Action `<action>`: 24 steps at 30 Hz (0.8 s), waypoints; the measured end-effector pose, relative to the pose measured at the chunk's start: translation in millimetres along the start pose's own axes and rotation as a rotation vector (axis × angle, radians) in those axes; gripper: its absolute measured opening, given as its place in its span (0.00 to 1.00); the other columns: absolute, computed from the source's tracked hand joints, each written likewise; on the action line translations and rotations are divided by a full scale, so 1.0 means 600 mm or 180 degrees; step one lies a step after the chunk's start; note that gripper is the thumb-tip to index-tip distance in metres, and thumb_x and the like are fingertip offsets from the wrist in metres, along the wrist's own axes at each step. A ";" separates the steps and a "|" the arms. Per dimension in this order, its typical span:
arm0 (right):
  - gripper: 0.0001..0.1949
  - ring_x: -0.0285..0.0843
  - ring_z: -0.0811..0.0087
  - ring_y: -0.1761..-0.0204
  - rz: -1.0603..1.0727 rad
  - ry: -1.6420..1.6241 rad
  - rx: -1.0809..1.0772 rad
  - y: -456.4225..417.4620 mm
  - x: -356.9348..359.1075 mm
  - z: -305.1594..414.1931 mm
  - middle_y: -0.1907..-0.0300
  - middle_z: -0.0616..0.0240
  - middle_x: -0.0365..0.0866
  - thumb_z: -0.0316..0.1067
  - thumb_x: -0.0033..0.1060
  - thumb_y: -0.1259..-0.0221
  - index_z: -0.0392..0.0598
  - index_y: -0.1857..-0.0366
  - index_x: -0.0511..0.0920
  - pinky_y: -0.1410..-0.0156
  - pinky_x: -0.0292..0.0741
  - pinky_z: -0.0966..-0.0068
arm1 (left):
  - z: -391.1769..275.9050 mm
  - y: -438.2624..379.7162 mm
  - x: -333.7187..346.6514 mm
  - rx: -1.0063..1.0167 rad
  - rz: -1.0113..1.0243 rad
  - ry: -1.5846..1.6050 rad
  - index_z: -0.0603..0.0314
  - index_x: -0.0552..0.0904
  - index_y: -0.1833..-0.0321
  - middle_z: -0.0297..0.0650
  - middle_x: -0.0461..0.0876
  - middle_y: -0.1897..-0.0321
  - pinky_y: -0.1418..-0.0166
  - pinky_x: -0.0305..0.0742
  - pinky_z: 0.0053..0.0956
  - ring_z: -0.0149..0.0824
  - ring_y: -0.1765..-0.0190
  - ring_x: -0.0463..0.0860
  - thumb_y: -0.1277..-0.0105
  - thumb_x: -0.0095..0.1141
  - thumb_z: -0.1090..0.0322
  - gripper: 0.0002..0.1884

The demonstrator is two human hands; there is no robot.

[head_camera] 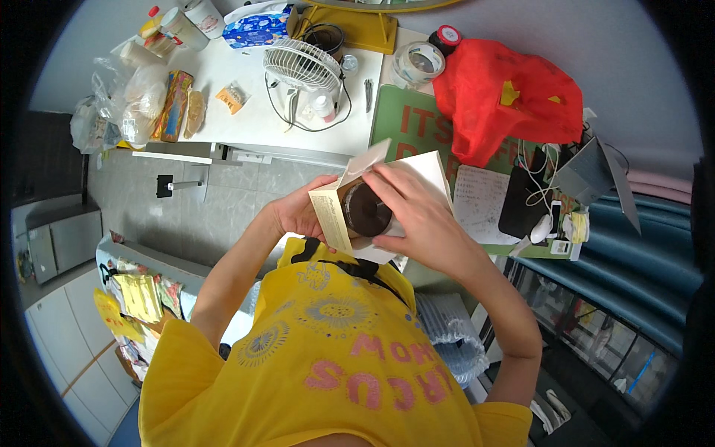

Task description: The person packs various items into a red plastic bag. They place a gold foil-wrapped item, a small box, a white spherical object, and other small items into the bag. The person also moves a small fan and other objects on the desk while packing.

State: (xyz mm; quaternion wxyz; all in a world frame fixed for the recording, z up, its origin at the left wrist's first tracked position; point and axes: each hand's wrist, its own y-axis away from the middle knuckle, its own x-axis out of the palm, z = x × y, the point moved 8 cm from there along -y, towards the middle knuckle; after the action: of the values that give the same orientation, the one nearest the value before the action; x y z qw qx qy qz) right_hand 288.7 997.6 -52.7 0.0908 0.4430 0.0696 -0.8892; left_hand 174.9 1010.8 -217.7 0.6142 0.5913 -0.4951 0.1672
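In front of my chest is a white cardboard box [330, 215] with its flaps spread open. A dark brown round jar or lidded container [367, 209] sits inside, its round end showing at the box's mouth. My left hand [304, 209] holds the box from the left side, the fingers partly behind it. My right hand [410, 218] reaches over the opening from the right, fingertips at the upper flap and the rim of the dark container; whether it grips the container cannot be told.
Behind the box, a white desk [234, 128] bears a white fan [304, 64] and plastic bags [142, 95]. A green mat [391, 112] holds a red bag [503, 95], clear tape rolls [419, 62], a written sheet [480, 204] and cables. Bubble wrap [452, 329] lies below right.
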 end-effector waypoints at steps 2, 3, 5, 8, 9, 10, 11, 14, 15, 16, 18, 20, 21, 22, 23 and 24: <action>0.42 0.70 0.55 0.48 0.0111 -0.0173 0.0242 0.003 0.011 -0.010 0.48 0.52 0.66 0.35 0.74 0.66 0.36 0.41 0.61 0.44 0.68 0.65 | 0.002 -0.002 -0.003 -0.0080 -0.0135 -0.0046 0.59 0.69 0.40 0.49 0.75 0.48 0.53 0.76 0.49 0.49 0.51 0.78 0.39 0.31 0.31 0.39; 0.42 0.70 0.54 0.48 0.0195 -0.0005 0.0384 0.001 0.019 -0.014 0.48 0.51 0.66 0.36 0.75 0.67 0.35 0.42 0.61 0.44 0.68 0.65 | 0.002 -0.004 -0.003 -0.0136 -0.0147 -0.0095 0.59 0.69 0.40 0.49 0.75 0.48 0.53 0.76 0.48 0.48 0.51 0.78 0.39 0.31 0.31 0.39; 0.42 0.69 0.53 0.48 0.0368 0.0338 0.0666 -0.008 0.037 -0.022 0.49 0.51 0.66 0.37 0.76 0.69 0.33 0.45 0.61 0.44 0.68 0.66 | -0.001 -0.011 -0.007 -0.0241 -0.0168 -0.0193 0.60 0.70 0.41 0.49 0.76 0.49 0.52 0.76 0.46 0.47 0.51 0.78 0.39 0.30 0.31 0.39; 0.41 0.69 0.53 0.49 0.0255 0.0065 0.1056 -0.003 0.050 -0.037 0.49 0.53 0.67 0.39 0.75 0.70 0.36 0.46 0.63 0.46 0.69 0.66 | -0.007 -0.009 -0.023 -0.0231 -0.0174 -0.0170 0.60 0.70 0.41 0.49 0.76 0.49 0.52 0.77 0.46 0.47 0.52 0.79 0.39 0.30 0.31 0.39; 0.40 0.70 0.53 0.49 0.0068 -0.0108 0.1037 0.002 0.054 -0.043 0.50 0.53 0.67 0.38 0.74 0.69 0.37 0.46 0.63 0.47 0.69 0.66 | -0.009 -0.008 -0.024 -0.0225 -0.0150 -0.0158 0.60 0.70 0.41 0.50 0.76 0.49 0.52 0.77 0.46 0.47 0.52 0.80 0.39 0.30 0.31 0.39; 0.39 0.70 0.53 0.50 -0.0119 -0.0280 0.1017 0.009 0.060 -0.053 0.50 0.54 0.67 0.38 0.73 0.68 0.38 0.46 0.64 0.47 0.69 0.65 | -0.012 -0.007 -0.024 -0.0214 -0.0142 -0.0218 0.60 0.70 0.41 0.50 0.76 0.49 0.52 0.77 0.46 0.47 0.52 0.80 0.39 0.30 0.31 0.39; 0.38 0.70 0.54 0.50 -0.0297 -0.0453 0.0980 0.007 0.055 -0.053 0.51 0.54 0.67 0.38 0.72 0.67 0.38 0.46 0.64 0.48 0.69 0.65 | -0.015 -0.005 -0.024 -0.0190 -0.0139 -0.0269 0.60 0.70 0.40 0.50 0.76 0.49 0.51 0.77 0.46 0.48 0.52 0.80 0.39 0.31 0.31 0.39; 0.35 0.70 0.57 0.51 -0.0656 -0.0655 0.1111 0.006 0.007 -0.046 0.53 0.54 0.68 0.38 0.69 0.64 0.39 0.46 0.66 0.47 0.69 0.66 | -0.021 -0.006 -0.035 -0.0144 -0.0113 -0.0094 0.58 0.68 0.39 0.50 0.76 0.49 0.52 0.77 0.46 0.49 0.52 0.80 0.38 0.31 0.32 0.38; 0.35 0.70 0.57 0.51 -0.0814 -0.0807 0.1140 0.008 -0.008 -0.046 0.54 0.54 0.68 0.39 0.69 0.64 0.39 0.46 0.67 0.46 0.69 0.67 | -0.024 -0.005 -0.039 -0.0125 -0.0105 0.0017 0.58 0.68 0.39 0.50 0.76 0.49 0.52 0.77 0.46 0.50 0.52 0.79 0.38 0.32 0.33 0.38; 0.35 0.70 0.59 0.50 -0.0958 -0.1018 0.1213 0.016 -0.018 -0.055 0.54 0.56 0.67 0.40 0.69 0.62 0.38 0.45 0.66 0.45 0.69 0.68 | -0.027 0.001 -0.044 -0.0116 -0.0130 0.0071 0.56 0.67 0.38 0.50 0.75 0.48 0.53 0.78 0.46 0.50 0.52 0.79 0.38 0.32 0.33 0.37; 0.33 0.70 0.67 0.48 -0.1006 -0.2308 0.1513 0.034 -0.008 -0.083 0.51 0.61 0.66 0.35 0.69 0.56 0.38 0.43 0.65 0.45 0.72 0.72 | -0.029 -0.005 -0.054 -0.0005 -0.0051 0.0061 0.55 0.67 0.37 0.50 0.74 0.47 0.53 0.77 0.49 0.50 0.51 0.79 0.37 0.31 0.34 0.36; 0.33 0.69 0.70 0.47 -0.0947 -0.3002 0.1792 0.040 -0.006 -0.090 0.48 0.63 0.65 0.32 0.68 0.54 0.39 0.41 0.63 0.44 0.73 0.74 | -0.026 -0.007 -0.063 -0.0023 0.0088 0.0041 0.54 0.67 0.37 0.49 0.74 0.46 0.53 0.77 0.51 0.50 0.50 0.79 0.37 0.31 0.34 0.35; 0.34 0.68 0.71 0.46 -0.0880 -0.3079 0.1844 0.038 -0.008 -0.094 0.47 0.64 0.63 0.30 0.67 0.53 0.39 0.40 0.62 0.44 0.73 0.74 | -0.024 -0.008 -0.071 -0.0046 0.0144 0.0127 0.54 0.67 0.37 0.49 0.74 0.46 0.54 0.77 0.51 0.51 0.50 0.78 0.36 0.30 0.35 0.35; 0.34 0.67 0.71 0.45 -0.0811 -0.3156 0.1894 0.036 -0.007 -0.096 0.46 0.65 0.62 0.29 0.67 0.53 0.39 0.39 0.61 0.43 0.74 0.75 | -0.022 -0.010 -0.075 -0.0069 0.0200 0.0213 0.54 0.66 0.37 0.49 0.74 0.46 0.54 0.77 0.51 0.51 0.49 0.78 0.36 0.30 0.35 0.35; 0.35 0.66 0.71 0.44 -0.0914 -0.3188 0.1776 0.035 -0.011 -0.096 0.45 0.65 0.61 0.28 0.67 0.53 0.39 0.38 0.60 0.43 0.73 0.75 | -0.025 -0.011 -0.071 -0.0031 0.0225 0.0239 0.55 0.66 0.37 0.49 0.74 0.46 0.54 0.77 0.51 0.51 0.49 0.78 0.36 0.30 0.35 0.35; 0.36 0.66 0.70 0.43 -0.1013 -0.3218 0.1655 0.035 -0.009 -0.096 0.44 0.65 0.60 0.28 0.67 0.54 0.39 0.38 0.59 0.42 0.73 0.75 | -0.028 -0.012 -0.065 0.0009 0.0250 0.0266 0.55 0.66 0.37 0.48 0.74 0.46 0.53 0.77 0.51 0.52 0.49 0.78 0.36 0.30 0.35 0.35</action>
State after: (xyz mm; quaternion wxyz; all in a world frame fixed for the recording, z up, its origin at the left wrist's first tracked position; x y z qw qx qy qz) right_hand 341.1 989.5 -83.4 -0.1334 -0.0439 -0.1369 -0.9806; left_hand 169.5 1038.8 -250.0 0.6265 0.5647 -0.4916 0.2165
